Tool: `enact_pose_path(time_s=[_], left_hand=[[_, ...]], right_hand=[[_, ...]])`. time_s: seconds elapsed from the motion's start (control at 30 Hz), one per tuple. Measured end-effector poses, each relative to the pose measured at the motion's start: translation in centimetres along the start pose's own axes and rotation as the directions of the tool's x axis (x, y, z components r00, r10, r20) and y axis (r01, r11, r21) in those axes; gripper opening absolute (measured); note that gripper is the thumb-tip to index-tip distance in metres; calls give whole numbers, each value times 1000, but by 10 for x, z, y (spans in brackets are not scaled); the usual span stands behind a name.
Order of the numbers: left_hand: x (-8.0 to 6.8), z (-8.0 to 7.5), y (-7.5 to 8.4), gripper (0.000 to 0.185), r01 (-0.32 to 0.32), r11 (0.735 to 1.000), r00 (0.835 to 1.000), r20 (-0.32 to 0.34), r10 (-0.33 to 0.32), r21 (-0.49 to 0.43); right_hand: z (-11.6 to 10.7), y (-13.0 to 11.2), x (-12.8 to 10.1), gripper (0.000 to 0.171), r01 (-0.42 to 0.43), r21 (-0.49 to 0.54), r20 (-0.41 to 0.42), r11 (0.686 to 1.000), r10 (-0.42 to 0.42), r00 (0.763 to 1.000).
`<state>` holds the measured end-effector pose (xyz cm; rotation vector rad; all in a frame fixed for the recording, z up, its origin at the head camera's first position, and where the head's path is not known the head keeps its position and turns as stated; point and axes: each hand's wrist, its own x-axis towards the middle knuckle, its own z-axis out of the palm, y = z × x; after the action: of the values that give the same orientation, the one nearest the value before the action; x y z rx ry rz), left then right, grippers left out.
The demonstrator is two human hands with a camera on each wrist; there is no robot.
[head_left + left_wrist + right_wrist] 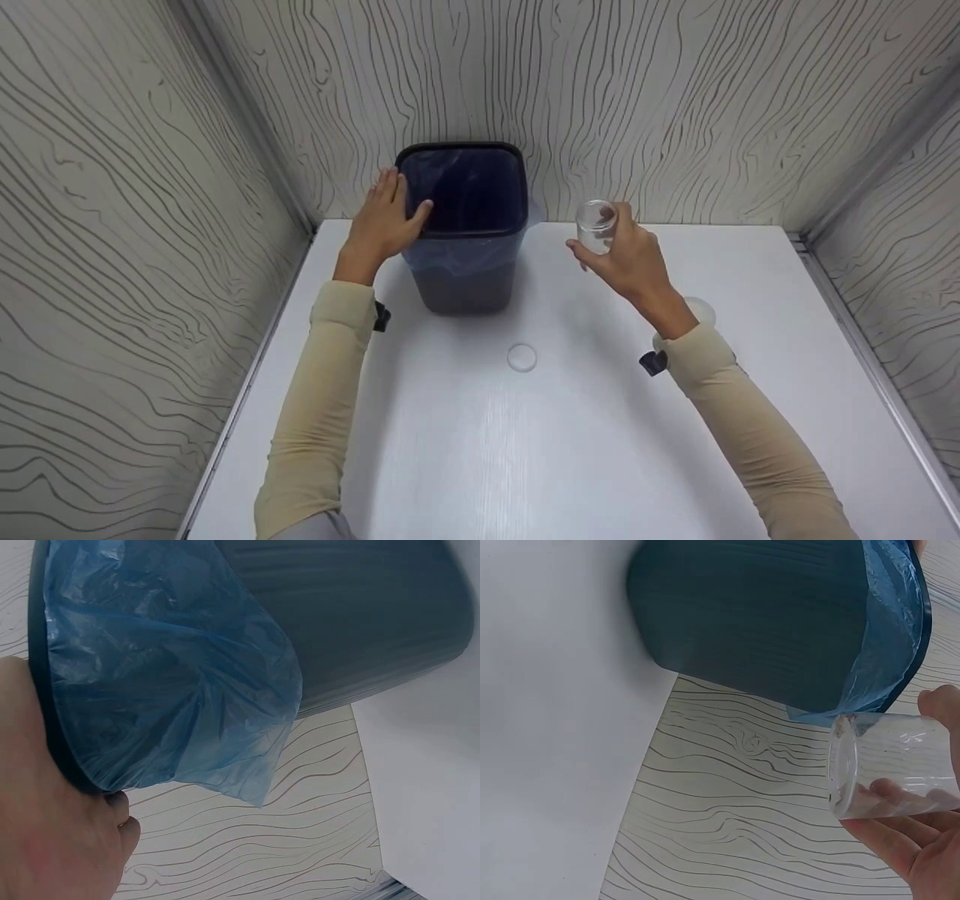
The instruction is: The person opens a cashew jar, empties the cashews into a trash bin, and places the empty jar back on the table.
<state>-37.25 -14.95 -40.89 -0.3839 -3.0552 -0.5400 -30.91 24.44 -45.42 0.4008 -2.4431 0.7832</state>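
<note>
Right hand (630,259) grips a clear glass jar (597,223), fingers and thumb curled round its side, held above the white table (480,450), to the right of the bin and apart from it. In the head view the jar's open mouth points up and away toward the back wall, long axis tilted a little off upright; the right wrist view shows the mouth rim (841,765) facing away from the palm. Some residue inside the glass.

Left hand (384,221) rests on the left rim of the dark bin (466,225), fingers fairly straight, thumb hooked over the edge. Bin stands upright at the table's back, lined with a blue plastic bag (165,675) folded over the rim.

Small clear round lid (522,357) lies flat mid-table, near the right forearm.
</note>
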Motion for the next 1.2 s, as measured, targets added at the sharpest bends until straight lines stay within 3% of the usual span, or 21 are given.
enact_pose_path(time_s=[1.2], left_hand=[[0, 0, 0, 87, 5, 1000, 1000, 8, -5, 2]], right_hand=[[14, 14, -31, 77, -106, 24, 12, 994, 106, 994]])
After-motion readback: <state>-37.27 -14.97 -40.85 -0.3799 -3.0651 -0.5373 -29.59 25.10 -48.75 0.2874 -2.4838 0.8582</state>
